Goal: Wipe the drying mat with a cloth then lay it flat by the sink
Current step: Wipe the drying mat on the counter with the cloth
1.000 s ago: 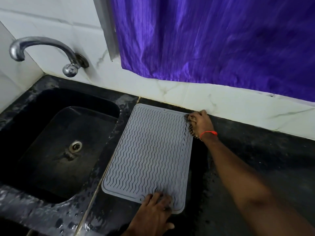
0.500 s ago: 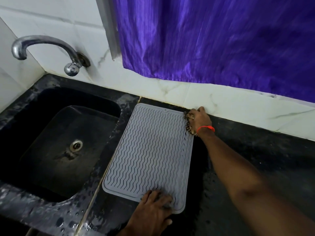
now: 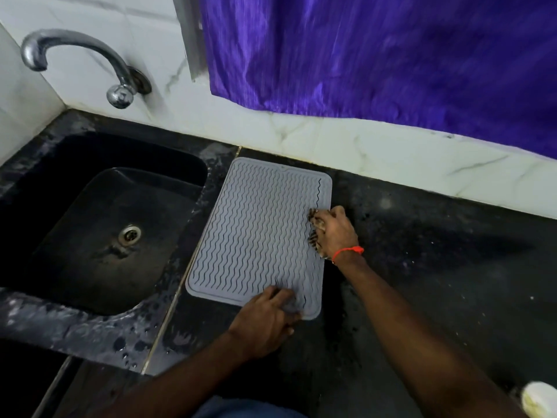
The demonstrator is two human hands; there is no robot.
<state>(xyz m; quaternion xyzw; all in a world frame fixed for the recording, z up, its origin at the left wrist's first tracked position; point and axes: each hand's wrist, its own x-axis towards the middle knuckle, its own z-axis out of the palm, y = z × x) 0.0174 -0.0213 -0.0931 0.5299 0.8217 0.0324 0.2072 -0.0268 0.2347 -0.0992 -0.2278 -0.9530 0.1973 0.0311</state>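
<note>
Grey wavy-ribbed drying mat (image 3: 256,230) lies flat beside sink (image 3: 99,218).

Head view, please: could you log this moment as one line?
right hand: wiping with cloth at right edge | left hand: pressing near edge | drying mat: flat beside sink

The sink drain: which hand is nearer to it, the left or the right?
Left. The left hand presses the drying mat's near edge, closer to the sink drain. The right hand, holding the cloth, is at the mat's far-side edge, away from the sink.
</note>
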